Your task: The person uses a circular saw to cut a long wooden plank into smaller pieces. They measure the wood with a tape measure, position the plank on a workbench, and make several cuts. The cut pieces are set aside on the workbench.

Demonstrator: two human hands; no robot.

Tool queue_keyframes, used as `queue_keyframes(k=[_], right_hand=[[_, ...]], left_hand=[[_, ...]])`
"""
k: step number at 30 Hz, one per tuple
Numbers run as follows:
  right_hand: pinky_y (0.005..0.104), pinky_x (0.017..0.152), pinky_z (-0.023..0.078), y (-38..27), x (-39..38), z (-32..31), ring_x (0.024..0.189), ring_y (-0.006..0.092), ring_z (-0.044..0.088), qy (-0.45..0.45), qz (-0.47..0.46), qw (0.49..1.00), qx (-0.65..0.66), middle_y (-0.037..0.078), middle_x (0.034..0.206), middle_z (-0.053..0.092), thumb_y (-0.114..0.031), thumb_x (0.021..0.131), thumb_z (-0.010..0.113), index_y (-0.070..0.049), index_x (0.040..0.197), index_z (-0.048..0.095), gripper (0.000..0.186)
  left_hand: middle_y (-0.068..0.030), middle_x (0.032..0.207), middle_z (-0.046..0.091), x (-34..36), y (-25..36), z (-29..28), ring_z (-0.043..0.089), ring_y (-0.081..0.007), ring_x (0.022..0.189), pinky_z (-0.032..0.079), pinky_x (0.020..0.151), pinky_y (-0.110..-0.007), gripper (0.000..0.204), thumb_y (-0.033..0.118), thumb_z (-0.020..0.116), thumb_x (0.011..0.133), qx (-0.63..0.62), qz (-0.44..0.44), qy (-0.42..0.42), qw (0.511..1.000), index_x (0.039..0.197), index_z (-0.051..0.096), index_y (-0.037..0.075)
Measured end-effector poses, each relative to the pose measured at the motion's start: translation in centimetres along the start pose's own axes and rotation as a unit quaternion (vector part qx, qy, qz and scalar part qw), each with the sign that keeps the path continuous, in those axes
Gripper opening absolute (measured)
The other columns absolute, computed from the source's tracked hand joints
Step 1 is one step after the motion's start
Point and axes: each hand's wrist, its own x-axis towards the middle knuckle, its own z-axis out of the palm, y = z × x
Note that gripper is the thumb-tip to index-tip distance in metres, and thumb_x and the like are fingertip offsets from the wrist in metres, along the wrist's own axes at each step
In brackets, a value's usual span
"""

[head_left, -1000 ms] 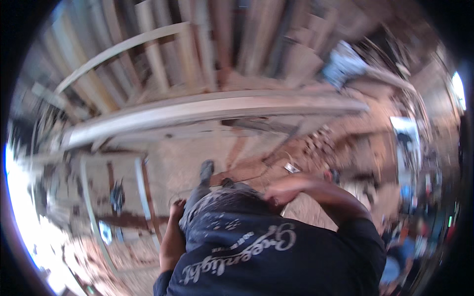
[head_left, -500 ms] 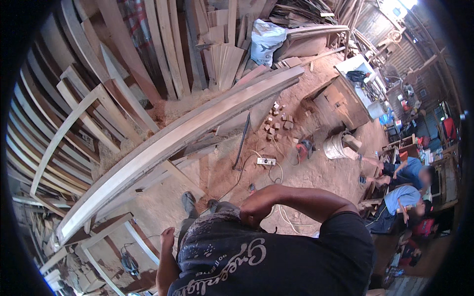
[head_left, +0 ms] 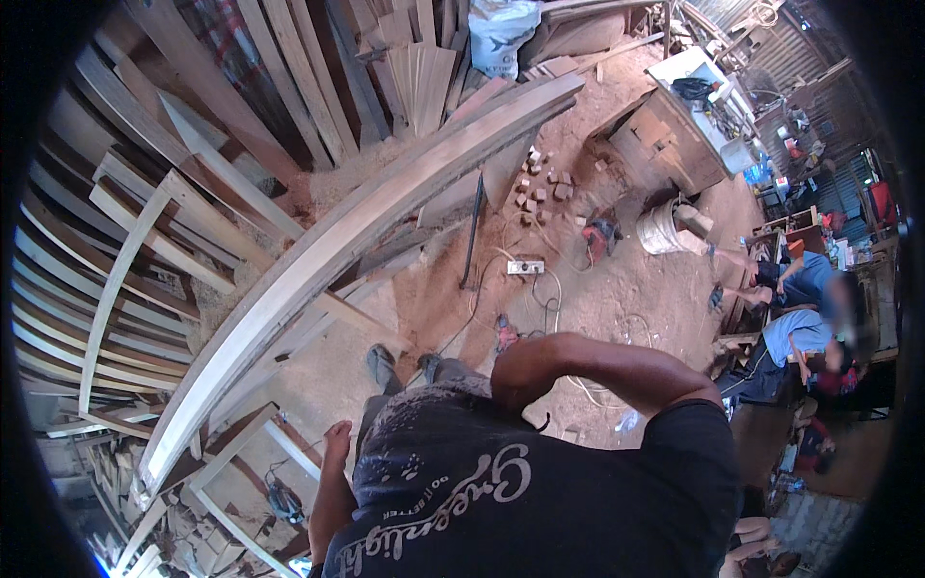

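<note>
Beside my left thigh hangs my left hand (head_left: 337, 441), its fingers loosely extended with nothing visible in them. My right arm is bent, and my right hand (head_left: 518, 385) rests against the front of my waist; its fingers are hidden. Ahead of my feet, a long curved wooden beam (head_left: 318, 252) runs from the lower left to the upper middle. Neither hand touches it. A red tool (head_left: 506, 332) lies on the ground close to my shoes. Near my left hand is a wooden frame (head_left: 234, 445) low on the ground.
Curved planks (head_left: 103, 299) and boards lean on the left. A black bar (head_left: 473, 231), white power strip (head_left: 525, 268), cables, wooden blocks (head_left: 544, 188) and a red power tool (head_left: 601, 236) lie on the dirt. A bucket (head_left: 659, 229) stands right, near seated people (head_left: 792, 332).
The view has shifted, so the beam and boards sit differently in it. My left hand stays at my side and my right hand at my waist.
</note>
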Motion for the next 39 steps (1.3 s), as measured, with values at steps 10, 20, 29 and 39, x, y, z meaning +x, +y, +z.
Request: queue_keyframes(k=[10,20,29,39], right_hand=[[0.0465,0.074,0.05,0.6,1.5,0.5,0.086,0.0345,0.069,0.113,-0.063,0.991,0.045,0.015,0.089,0.069,-0.034,0.091,0.074,-0.003,0.088,0.07,0.031],[0.0436,0.088,0.053,2.3,8.5,-0.5,0.103,0.032,0.069,0.33,0.045,0.916,0.226,0.012,0.111,0.072,-0.038,0.098,0.065,-0.01,0.111,0.074,0.032],[0.0472,0.091,0.052,3.5,20.5,-2.3,0.108,0.0413,0.066,0.307,0.081,0.931,0.182,0.018,0.116,0.072,-0.032,0.095,0.061,-0.008,0.113,0.07,0.032],[0.0468,0.103,0.052,3.2,41.6,-8.8,0.123,0.0397,0.062,0.461,0.25,0.81,0.262,0.028,0.132,0.061,-0.051,0.076,0.084,0.001,0.145,0.047,0.093]], left_hand=[[-0.0151,0.106,0.077,5.3,-0.8,-2.4,0.072,-0.0236,0.099,0.056,0.087,-0.038,0.038,0.033,0.071,0.095,0.111,0.095,-0.044,0.988,0.113,0.075,0.0],[-0.0148,0.094,0.074,-0.1,24.5,-0.6,0.072,-0.0326,0.088,0.056,0.081,-0.042,0.023,0.023,0.071,0.095,0.182,0.393,0.002,0.901,0.092,0.074,0.0],[-0.0154,0.12,0.065,3.0,35.6,-7.2,0.059,-0.0376,0.113,0.041,0.104,-0.052,0.041,0.037,0.074,0.091,0.309,0.555,0.259,0.728,0.12,0.066,0.008],[-0.0155,0.133,0.062,7.3,35.3,-6.4,0.054,-0.0359,0.13,0.038,0.111,-0.053,0.082,0.072,0.07,0.081,0.446,0.469,0.254,0.719,0.132,0.061,0.008]])
